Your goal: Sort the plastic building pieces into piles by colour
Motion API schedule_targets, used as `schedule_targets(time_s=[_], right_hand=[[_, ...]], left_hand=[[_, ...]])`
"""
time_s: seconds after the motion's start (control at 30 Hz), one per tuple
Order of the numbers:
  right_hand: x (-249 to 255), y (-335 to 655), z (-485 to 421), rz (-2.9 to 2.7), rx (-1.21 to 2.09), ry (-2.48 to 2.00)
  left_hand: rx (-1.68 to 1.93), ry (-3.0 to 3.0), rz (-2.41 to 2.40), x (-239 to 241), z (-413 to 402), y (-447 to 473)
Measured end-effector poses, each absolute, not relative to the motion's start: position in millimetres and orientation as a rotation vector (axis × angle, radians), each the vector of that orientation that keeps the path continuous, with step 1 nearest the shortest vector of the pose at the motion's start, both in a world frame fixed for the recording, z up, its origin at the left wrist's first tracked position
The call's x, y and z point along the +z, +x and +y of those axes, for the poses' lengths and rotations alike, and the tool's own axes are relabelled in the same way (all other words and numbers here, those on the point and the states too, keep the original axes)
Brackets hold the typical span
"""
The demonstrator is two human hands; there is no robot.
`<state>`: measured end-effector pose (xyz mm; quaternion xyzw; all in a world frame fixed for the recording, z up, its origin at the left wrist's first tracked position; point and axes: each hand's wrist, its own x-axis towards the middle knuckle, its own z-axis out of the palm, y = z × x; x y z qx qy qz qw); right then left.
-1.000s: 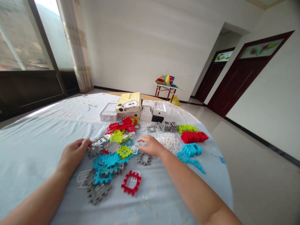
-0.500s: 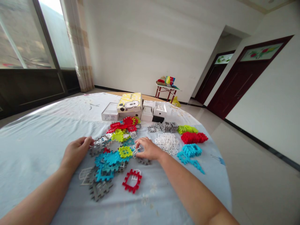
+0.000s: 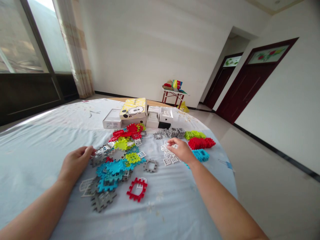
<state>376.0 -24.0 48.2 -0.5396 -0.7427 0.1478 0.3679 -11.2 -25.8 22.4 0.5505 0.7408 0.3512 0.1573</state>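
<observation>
My left hand (image 3: 76,163) is closed at the left edge of a mixed heap, its thumb and fingers pinching the rim of a grey toothed building piece (image 3: 101,155). My right hand (image 3: 183,150) is over a pile of white window pieces (image 3: 171,158), fingers curled, with a white window piece (image 3: 175,146) showing between them. Blue toothed pieces (image 3: 116,166), a lime window piece (image 3: 133,158) and red pieces (image 3: 128,131) overlap in the heap. A grey square frame (image 3: 150,166) lies between my hands. Nearer me is a red square frame (image 3: 137,190).
Sorted piles of grey (image 3: 176,132), lime (image 3: 195,134), red (image 3: 202,143) and blue pieces (image 3: 201,155) lie on the right. A yellow-and-white box (image 3: 133,110) and white trays (image 3: 112,123) stand behind. A pale blue cloth (image 3: 180,203) covers the round table.
My right hand has moved right from the heap to the white pile with a white window piece, uncovering the grey frame. My left hand stays by the grey pieces. The view has shifted slightly.
</observation>
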Motion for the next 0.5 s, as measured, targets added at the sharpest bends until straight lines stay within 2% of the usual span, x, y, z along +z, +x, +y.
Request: schedule_targets(time_s=[0.13, 0.3, 0.4, 0.5], right_hand=[[35, 389, -35, -1.814, 0.339, -1.415], [23, 380, -59, -1.89, 0.573, -1.423], [23, 370, -70, -2.014, 0.672, -1.395], [23, 361, -75, -2.128, 0.742, -1.323]], left_hand=[[0.913, 1.743, 2.175, 23, -31, -5], [0.926, 2.008, 2.232, 30, -40, 4], [0.973, 2.184, 2.128, 41, -39, 18], [0.858, 2.384, 1.918, 59, -36, 48]])
